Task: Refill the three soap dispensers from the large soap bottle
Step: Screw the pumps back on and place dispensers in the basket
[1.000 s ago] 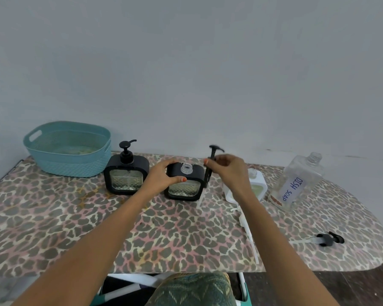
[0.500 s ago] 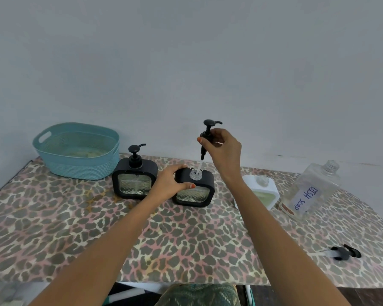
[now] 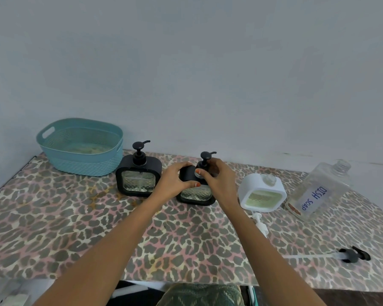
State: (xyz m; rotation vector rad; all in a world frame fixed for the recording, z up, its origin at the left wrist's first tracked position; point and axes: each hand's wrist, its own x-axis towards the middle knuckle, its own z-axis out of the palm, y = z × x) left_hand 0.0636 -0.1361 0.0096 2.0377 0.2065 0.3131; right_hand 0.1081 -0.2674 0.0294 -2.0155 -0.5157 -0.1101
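Three soap dispensers stand in a row on the leopard-print table point(image 3: 75, 228). The left black dispenser point(image 3: 138, 177) has its pump on. My left hand point(image 3: 175, 181) grips the middle black dispenser point(image 3: 196, 194) by its left top corner. My right hand point(image 3: 217, 180) holds the collar of its black pump point(image 3: 205, 160), which sits in the neck. The white dispenser point(image 3: 262, 193) to the right is open-necked, with its white pump point(image 3: 260, 224) lying in front. The large clear "DISH SOAP" bottle point(image 3: 318, 191) leans at the far right, uncapped.
A teal plastic basket point(image 3: 80, 146) sits at the back left against the wall. A black pump with a clear tube point(image 3: 349, 255) lies near the table's right front edge. The wall runs right behind the table.
My right hand lowered the black pump from above the middle dispenser into its neck. My left hand stayed on that dispenser.
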